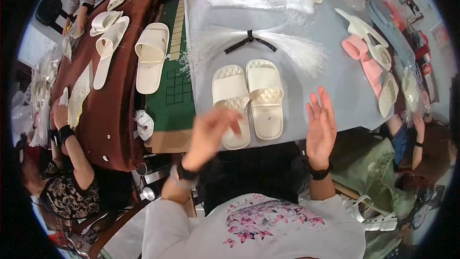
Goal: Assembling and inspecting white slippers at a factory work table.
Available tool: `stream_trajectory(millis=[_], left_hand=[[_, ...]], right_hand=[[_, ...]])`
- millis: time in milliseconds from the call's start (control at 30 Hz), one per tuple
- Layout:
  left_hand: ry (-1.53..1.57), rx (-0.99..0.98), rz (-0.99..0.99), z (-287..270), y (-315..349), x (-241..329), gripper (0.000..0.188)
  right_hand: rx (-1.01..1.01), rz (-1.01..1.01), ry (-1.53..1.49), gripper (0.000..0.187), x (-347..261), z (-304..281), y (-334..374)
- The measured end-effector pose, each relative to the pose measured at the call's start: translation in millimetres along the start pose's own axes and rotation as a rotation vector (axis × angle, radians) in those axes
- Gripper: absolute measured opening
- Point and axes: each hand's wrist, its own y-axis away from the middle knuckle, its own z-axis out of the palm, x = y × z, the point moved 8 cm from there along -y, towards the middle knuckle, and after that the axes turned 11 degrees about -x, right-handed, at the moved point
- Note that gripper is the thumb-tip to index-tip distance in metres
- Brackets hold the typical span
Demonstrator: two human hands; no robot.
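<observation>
Here, the left hand (211, 132) is blurred, its fingers loosely curled and overlapping the near end of the left one of a pair of cream moulded foam slide slippers (248, 100); whether it actually grasps that slipper cannot be told. The right hand (321, 127) is spread wide with fingers apart, palm turned inward, holding nothing, and stands just to the right of the pair, apart from it. The two slippers lie side by side, touching, on the pale grey tabletop (335, 67), directly ahead of both hands. Beyond the slippers, farther from the hands, lies a bundle of clear plastic tag fasteners tied at its middle with a black band (251, 41). Well off to the right of the right hand rest pink foam slippers (366, 60).
</observation>
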Motion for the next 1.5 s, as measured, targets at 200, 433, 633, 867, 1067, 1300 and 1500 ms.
stream_trajectory(millis=[200,433,633,867,1067,1300,1500], left_hand=[[0.509,-0.119,-0.238,60.9,20.5,-62.6,0.037],[0.904,0.339,-0.232,18.3,26.6,-92.6,0.025],[0.994,0.182,-0.389,48.3,38.7,-107.8,0.023],[0.977,0.196,-0.399,29.1,39.9,-111.3,0.024],[0.992,0.197,-0.362,12.0,0.8,-108.9,0.021],[0.75,0.321,-0.344,0.1,-20.5,-115.0,0.006],[0.746,0.262,-0.266,-1.7,-23.3,-129.4,0.008]], right_hand=[[-0.33,0.067,0.085,0.036,27.4,50.4,38.5],[-0.364,0.486,-0.185,0.027,72.7,29.4,80.8],[0.137,0.453,-0.556,0.026,86.8,-26.7,72.1],[0.166,0.351,-0.565,0.02,71.3,-50.6,44.0],[-0.029,0.376,-0.379,0.024,56.3,-12.3,12.1],[-0.416,0.427,0.159,0.034,50.2,53.9,-50.9],[-0.655,0.448,0.57,0.021,95.1,85.9,-106.4]])
